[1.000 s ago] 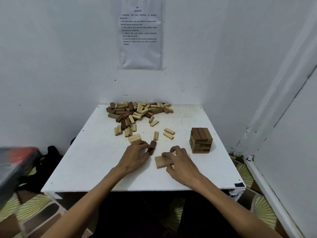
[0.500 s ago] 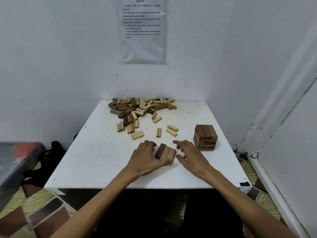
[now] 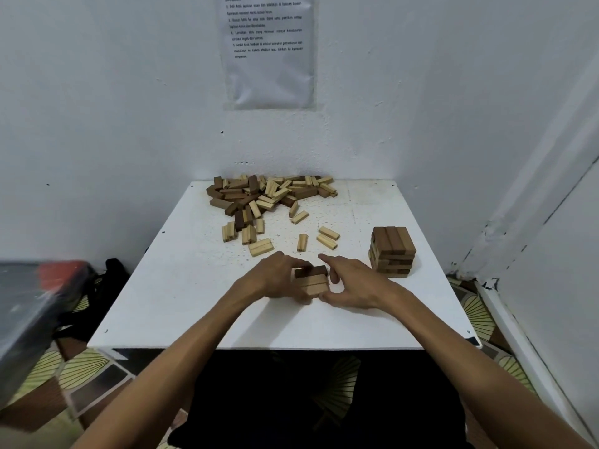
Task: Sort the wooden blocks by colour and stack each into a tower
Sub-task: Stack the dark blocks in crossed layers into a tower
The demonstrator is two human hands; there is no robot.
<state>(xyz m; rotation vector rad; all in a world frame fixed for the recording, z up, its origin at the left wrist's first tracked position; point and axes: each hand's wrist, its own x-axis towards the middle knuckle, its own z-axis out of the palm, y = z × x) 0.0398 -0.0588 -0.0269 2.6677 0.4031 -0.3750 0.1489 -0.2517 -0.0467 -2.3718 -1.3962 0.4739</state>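
A small group of three blocks (image 3: 313, 282), one dark and two light, lies side by side in the middle of the white table (image 3: 181, 299). My left hand (image 3: 278, 277) grips its left side with curled fingers. My right hand (image 3: 350, 280) holds its right side between thumb and fingers, index finger stretched out. A short tower of brown blocks (image 3: 393, 251) stands to the right. A mixed pile of dark and light blocks (image 3: 265, 197) lies at the table's far edge against the wall.
Several loose light blocks (image 3: 327, 237) lie between the pile and my hands. White walls close in behind and on the right. A blurred dark and red object (image 3: 35, 306) sits at the left, below table level.
The three blocks have been turned from a slanted row to lie square between my hands. Both hands have closed in on their sides. The camera has tilted slightly down.
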